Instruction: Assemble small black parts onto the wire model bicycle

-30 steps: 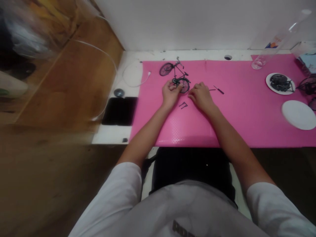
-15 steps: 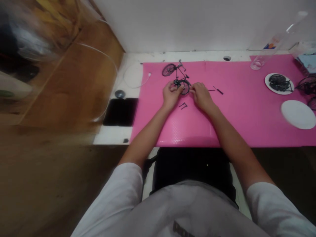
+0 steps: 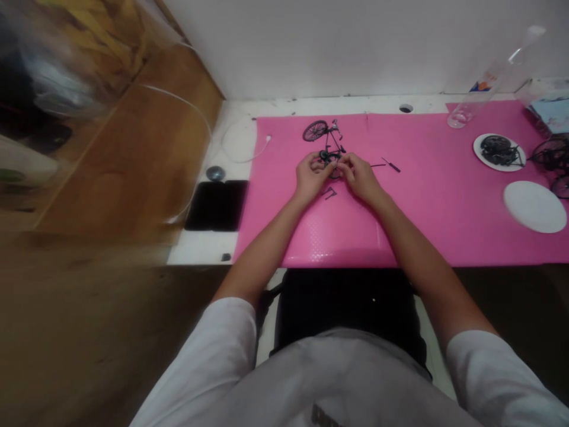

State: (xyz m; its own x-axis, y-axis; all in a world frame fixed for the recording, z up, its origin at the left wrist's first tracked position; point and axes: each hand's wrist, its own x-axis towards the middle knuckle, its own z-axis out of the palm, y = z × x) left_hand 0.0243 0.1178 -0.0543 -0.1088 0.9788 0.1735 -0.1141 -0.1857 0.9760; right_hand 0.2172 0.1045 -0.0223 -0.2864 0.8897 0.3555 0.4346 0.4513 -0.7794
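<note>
A small black model bicycle (image 3: 328,139) lies on the pink mat, its front wheel pointing away to the upper left. My left hand (image 3: 312,177) grips it at the rear wheel, with thumb and fingers closed around that end. From the other side my right hand (image 3: 357,176) pinches at the same wheel; whether a tiny part sits between its fingertips I cannot make out. Both hands partly cover the rear wheel. A small black forked part (image 3: 329,193) lies on the mat just below them. To the right are a small screwdriver (image 3: 393,166) and a thin black rod (image 3: 378,165).
A white plate (image 3: 478,155) of black parts, a white lid-like disc (image 3: 534,206) and another dark model bicycle (image 3: 553,155) are at right. A clear bottle (image 3: 466,107) stands behind. A black flat object (image 3: 217,205) and a white cable (image 3: 240,158) lie at left.
My right hand has moved left onto the rear wheel, closer to my left hand. The bicycle has turned slightly, its front end shifting right.
</note>
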